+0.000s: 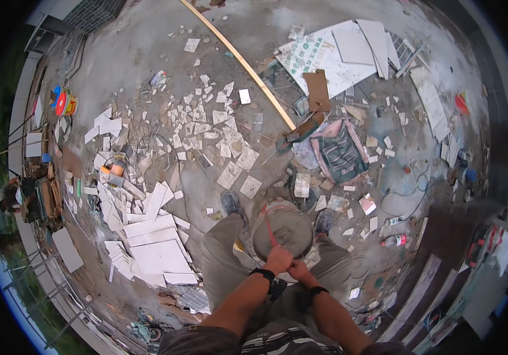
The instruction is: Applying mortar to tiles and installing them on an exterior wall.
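Between my feet stands a round bucket (278, 206) holding grey, wet-looking mortar (290, 229). A red strap-like handle (268, 225) runs from its far rim across the top toward me. My left hand (279, 258) is closed around the near end of this handle, above the near rim. Right beside it, slightly lower, my right hand (298, 270) is also closed, its fingers close against the left hand. What lies inside the right fist is hidden. Both wrists carry dark bands.
Broken tile pieces (230, 142) litter the floor ahead. Larger white tile offcuts (159, 254) are piled at left, near an orange power tool (115, 168). A long wooden strip (239, 62) lies beyond. An opened bag (340, 151) and a plastic bottle (394, 240) lie to the right.
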`<state>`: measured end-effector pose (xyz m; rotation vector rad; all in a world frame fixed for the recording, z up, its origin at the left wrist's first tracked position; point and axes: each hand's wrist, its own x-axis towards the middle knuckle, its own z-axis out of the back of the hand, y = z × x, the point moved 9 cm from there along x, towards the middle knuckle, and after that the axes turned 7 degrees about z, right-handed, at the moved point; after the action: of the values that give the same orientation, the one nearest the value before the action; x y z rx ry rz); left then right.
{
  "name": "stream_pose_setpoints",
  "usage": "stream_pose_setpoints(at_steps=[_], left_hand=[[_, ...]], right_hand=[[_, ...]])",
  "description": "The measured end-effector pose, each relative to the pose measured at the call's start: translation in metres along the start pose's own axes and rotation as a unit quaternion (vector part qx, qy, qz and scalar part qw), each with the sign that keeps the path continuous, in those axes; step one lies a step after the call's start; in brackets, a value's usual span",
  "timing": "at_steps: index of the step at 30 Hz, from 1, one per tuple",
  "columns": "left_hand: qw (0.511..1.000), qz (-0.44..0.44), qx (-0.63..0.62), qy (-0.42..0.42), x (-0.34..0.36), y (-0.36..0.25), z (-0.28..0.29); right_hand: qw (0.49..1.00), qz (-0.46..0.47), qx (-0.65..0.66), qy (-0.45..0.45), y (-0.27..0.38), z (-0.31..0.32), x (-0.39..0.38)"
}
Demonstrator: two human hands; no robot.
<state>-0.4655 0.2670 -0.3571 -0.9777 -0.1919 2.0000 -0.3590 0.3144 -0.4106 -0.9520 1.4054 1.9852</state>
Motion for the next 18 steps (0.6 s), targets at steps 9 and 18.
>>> stream_pose_setpoints(at_steps=[9,18], left_hand=[[0.989,0.051,-0.106,0.085,-0.031,0.093,0.089],[0.950,0.140,-0.275,0.049,-0.114,0.229,0.199]], right_hand=[[0.979,0.030,-0.199,0.005,0.125,0.006,0.038],[0.909,0.082,-0.388,0.126,0.351,-0.016,0.093]])
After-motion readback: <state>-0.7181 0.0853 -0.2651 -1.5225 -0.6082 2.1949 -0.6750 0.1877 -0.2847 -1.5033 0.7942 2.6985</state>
